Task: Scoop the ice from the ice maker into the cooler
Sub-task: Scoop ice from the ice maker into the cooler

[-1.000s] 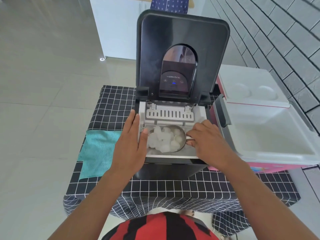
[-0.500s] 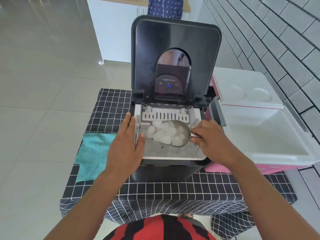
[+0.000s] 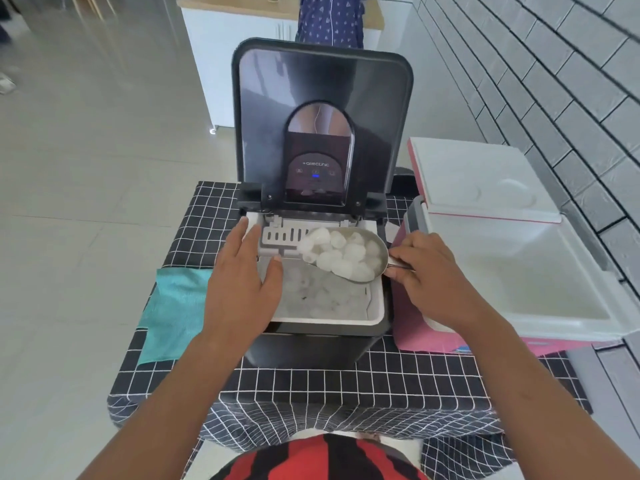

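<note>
Right hand (image 3: pixel 427 275) grips a metal scoop (image 3: pixel 349 254) heaped with ice above the ice maker's bin (image 3: pixel 375 306); left hand (image 3: pixel 242 289) rests flat on its left rim; open cooler (image 3: pixel 540 299) at right.

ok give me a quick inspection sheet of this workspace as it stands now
surface: black grid tablecloth covers the table
job's things: ice maker lid up, ice left in its basket; metal scoop heaped with ice above it; pink cooler open, interior looks bare
clutter: teal cloth beside the ice maker
grippers: left hand rests flat on the ice maker's rim; right hand grips the scoop handle
cables: nothing seen
surroundings: tiled floor, grey brick wall, white cabinet
</note>
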`<state>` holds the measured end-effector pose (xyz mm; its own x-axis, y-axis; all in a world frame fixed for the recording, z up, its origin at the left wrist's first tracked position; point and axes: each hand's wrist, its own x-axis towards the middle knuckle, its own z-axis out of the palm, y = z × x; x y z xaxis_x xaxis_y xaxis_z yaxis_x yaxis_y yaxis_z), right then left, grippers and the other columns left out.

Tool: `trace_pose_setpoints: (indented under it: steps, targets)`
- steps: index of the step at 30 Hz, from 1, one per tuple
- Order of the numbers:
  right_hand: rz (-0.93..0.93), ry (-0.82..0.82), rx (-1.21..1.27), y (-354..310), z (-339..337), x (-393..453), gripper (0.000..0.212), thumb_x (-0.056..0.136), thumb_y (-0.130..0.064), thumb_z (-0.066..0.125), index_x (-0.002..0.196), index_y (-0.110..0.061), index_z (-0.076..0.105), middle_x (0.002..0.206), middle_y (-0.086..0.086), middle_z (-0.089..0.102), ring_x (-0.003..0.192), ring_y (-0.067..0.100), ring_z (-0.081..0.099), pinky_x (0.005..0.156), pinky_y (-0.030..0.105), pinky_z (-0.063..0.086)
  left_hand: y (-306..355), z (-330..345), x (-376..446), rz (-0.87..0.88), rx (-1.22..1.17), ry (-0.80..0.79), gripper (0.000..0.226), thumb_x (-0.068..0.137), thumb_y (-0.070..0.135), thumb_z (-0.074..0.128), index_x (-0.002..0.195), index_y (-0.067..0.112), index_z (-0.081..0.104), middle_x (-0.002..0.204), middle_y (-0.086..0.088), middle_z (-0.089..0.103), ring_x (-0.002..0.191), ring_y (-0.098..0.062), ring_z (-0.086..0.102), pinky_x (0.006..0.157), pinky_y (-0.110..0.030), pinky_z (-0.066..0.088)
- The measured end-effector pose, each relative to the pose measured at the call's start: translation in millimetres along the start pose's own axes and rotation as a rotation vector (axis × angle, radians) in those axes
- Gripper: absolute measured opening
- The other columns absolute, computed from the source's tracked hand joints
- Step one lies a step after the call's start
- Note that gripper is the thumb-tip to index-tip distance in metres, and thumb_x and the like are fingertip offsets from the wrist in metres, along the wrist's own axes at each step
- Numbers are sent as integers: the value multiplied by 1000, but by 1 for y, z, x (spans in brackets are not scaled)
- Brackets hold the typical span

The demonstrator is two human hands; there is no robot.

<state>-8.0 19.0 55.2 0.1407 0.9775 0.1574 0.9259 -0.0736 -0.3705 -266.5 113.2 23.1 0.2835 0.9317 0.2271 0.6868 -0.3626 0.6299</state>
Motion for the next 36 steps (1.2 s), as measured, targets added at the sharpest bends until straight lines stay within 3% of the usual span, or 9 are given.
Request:
trace_pose_setpoints:
  steps: [5, 11, 16, 19, 21, 27, 30, 36]
  targets:
    - [4, 27, 33, 30, -30, -7, 10, 89, -23, 63, 90, -14, 67, 87, -5, 47, 87, 18, 37, 82, 32, 33, 42, 16, 8, 50, -1, 19, 56, 97, 34, 51, 150, 20, 36, 160, 5, 28, 145, -14, 27, 117, -45, 29]
    - [124, 71, -14, 107, -65, -30, 13, 90, -22, 62, 97, -13, 68, 90, -2, 50, 88, 19, 39, 82, 29, 28, 118, 62, 22, 155, -88, -1, 52, 98, 33, 52, 147, 18, 42, 157, 6, 33, 143, -10, 31, 114, -35, 32]
    - [276, 87, -102, 186, -78, -55, 13, 89, -25, 64, 95, -16, 70, 88, -2, 50, 86, 18, 39, 81, 36, 34, 180, 122, 26, 227, -66, -106, 58, 98, 38, 50, 152, 19, 34, 160, 5, 29, 146, -9, 22, 114, -21, 14]
    - [346, 61, -180, 231, -77, -67, 16, 88, -28, 65, 97, -16, 71, 89, 1, 52, 89, 23, 44, 78, 38, 38, 202, 161, 27, 200, -34, -192, 64, 99, 40, 47, 154, 17, 25, 161, 2, 24, 148, -13, 17, 115, -21, 6]
    - [369, 27, -255, 256, -72, -70, 17, 88, -30, 65, 98, -18, 72, 91, 2, 54, 91, 28, 48, 73, 35, 36, 209, 185, 27, 166, 6, -240, 65, 98, 40, 46, 154, 14, 24, 160, -5, 24, 148, -20, 18, 120, -30, 8]
    - [365, -172, -486, 291, -51, -62, 19, 87, -29, 60, 104, -24, 68, 102, 2, 52, 96, 25, 47, 73, 34, 30, 204, 230, 17, 17, 153, -319, 78, 99, 30, 49, 155, 1, 3, 165, -9, -3, 152, -21, 0, 123, -33, 11]
    - [371, -261, -584, 293, -42, -54, 17, 84, -18, 55, 97, -20, 66, 102, 2, 49, 95, 23, 48, 71, 31, 26, 201, 235, 15, -2, 126, -297, 77, 96, 20, 52, 156, 3, 6, 165, -2, -6, 152, -18, 6, 117, -29, 20]
    - [362, -331, -647, 299, -38, -42, 20, 84, -12, 49, 95, -18, 64, 101, 3, 48, 92, 22, 49, 73, 31, 25, 202, 235, 15, 5, 173, -284, 77, 95, 24, 54, 155, 5, 10, 165, 0, -2, 150, -19, 16, 115, -35, 33]
